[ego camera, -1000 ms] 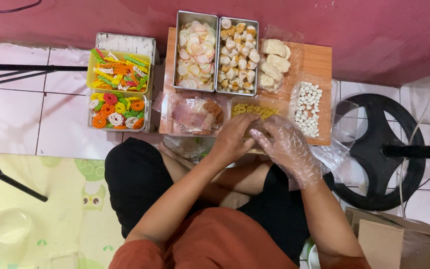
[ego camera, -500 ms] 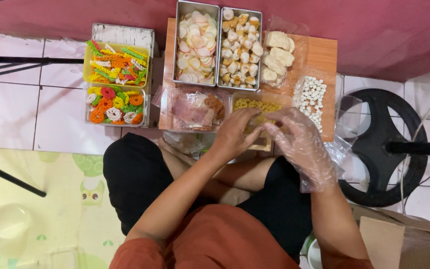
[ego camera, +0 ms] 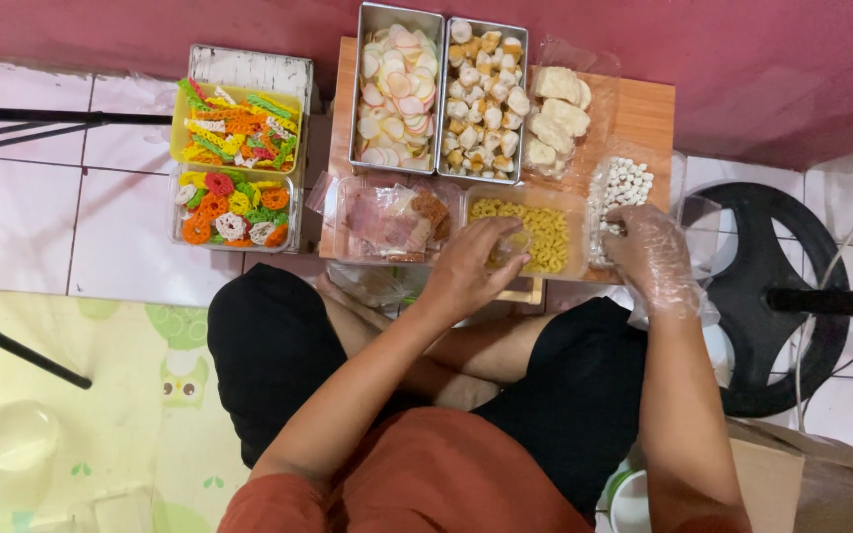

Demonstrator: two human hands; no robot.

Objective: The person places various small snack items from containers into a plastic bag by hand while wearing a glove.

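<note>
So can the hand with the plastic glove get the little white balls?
Probably yes. The gloved right hand is already at the bag of small white balls, fingertips at its near end, and nothing lies between them.

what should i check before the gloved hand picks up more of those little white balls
1. Glove on the right hand: ok, a clear plastic glove covers it.
2. Right hand at the small white balls: ok, its fingers reach the near edge of the pile.
3. Left hand ready to receive: cannot tell, it is bare and seems to hold something small and clear over the tray of yellow pieces.
4. Balls contained: ok, they lie together in a clear bag on the wooden board.
5. Way between the hands: ok, only the yellow tray lies between them.
6. Metal trays out of the way: ok, they sit farther back.
</note>
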